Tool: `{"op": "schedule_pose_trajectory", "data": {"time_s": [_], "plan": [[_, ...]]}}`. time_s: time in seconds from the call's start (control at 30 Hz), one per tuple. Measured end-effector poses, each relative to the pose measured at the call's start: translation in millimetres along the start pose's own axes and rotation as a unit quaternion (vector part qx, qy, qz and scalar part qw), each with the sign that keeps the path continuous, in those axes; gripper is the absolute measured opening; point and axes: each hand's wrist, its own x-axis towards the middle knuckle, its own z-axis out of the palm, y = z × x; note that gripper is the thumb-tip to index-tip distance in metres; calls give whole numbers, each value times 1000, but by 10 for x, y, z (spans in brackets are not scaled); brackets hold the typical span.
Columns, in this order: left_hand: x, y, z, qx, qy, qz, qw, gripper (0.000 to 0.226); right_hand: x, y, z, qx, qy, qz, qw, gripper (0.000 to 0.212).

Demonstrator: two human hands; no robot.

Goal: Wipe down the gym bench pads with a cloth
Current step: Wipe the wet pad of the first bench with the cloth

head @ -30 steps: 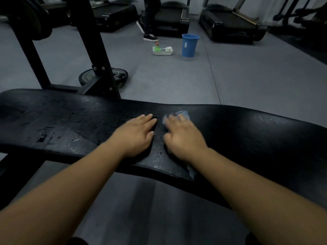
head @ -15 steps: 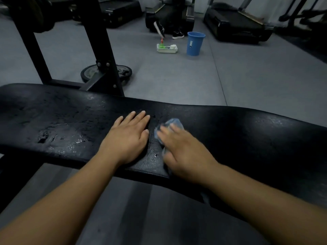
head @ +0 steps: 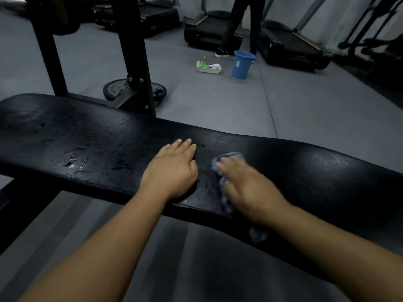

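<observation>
place: gym | evidence: treadmills (head: 290, 46); weight plate (head: 114, 87) on floor; padded bench (head: 87, 144)

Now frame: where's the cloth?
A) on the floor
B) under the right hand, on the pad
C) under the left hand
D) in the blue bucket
B: the right hand presses the bluish cloth onto the bench pad; the left hand lies flat on bare pad.

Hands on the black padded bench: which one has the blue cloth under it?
The right hand, motion-blurred, presses on the crumpled pale blue cloth. The left hand lies flat, fingers straight, directly on the black bench pad with nothing beneath it.
</observation>
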Motion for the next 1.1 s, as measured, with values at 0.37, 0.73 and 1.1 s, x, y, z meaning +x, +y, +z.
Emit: {"op": "schedule_pose_trajectory", "data": {"time_s": [0.37,0.73,1.1], "plan": [[136,-625,-279,93,-50,42,993,61,23,-421,122,-42,-25,-10,999,59],[67,-785,-256,34,-48,47,997,71,569,-635,355,-58,22,38,997,57],[117,-805,-232,35,-41,58,997,71,1067,-615,379,-70,17,51,996,57]]}}
